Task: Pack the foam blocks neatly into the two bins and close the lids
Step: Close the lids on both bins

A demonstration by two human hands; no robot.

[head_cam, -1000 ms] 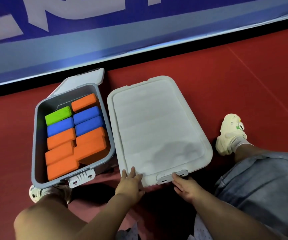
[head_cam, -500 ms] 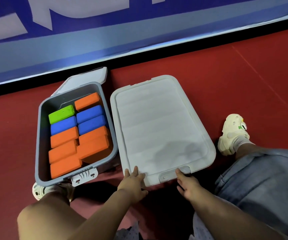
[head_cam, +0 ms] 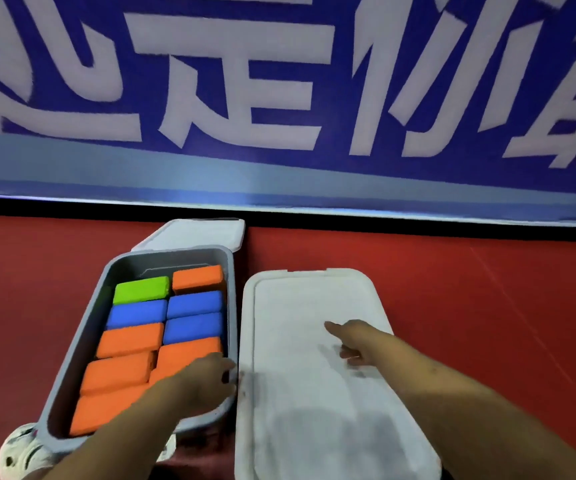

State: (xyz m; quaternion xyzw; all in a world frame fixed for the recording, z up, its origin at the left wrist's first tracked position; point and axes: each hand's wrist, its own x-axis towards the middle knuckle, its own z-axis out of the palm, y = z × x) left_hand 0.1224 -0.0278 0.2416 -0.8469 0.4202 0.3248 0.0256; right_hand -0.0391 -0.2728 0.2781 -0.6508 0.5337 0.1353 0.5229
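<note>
1. Our left hand [head_cam: 207, 374] reaches across the near right corner of the open bin [head_cam: 72, 368]. Its fingers [head_cam: 226, 374] curl down at the bin's right rim; blur keeps us from telling whether they grip the rim or only rest on it.
2. Our right hand [head_cam: 352, 341] lies over the white lid [head_cam: 314, 393] of the closed bin. Its fingers [head_cam: 331, 327] are extended and loose, one pointing toward the far left; they hold nothing. We cannot tell whether they touch the lid or hover just above it.
3. The open bin is grey and sits on the red floor [head_cam: 487, 323], just beside the closed one, their long sides nearly touching.
4. Inside the open bin we see foam blocks packed flat in two columns: a green block [head_cam: 141, 289] at far left, an orange block [head_cam: 198, 278] at far right, three blue blocks [head_cam: 195, 303] behind the middle, and orange blocks [head_cam: 129, 339] filling the near half.
5. The open bin's own lid [head_cam: 193, 233] stands folded back behind its far edge.
6. A pale shoe [head_cam: 20, 452] shows at the bin's near left corner.
7. A blue banner [head_cam: 279, 174] with large white characters runs along the wall beyond the floor.
</note>
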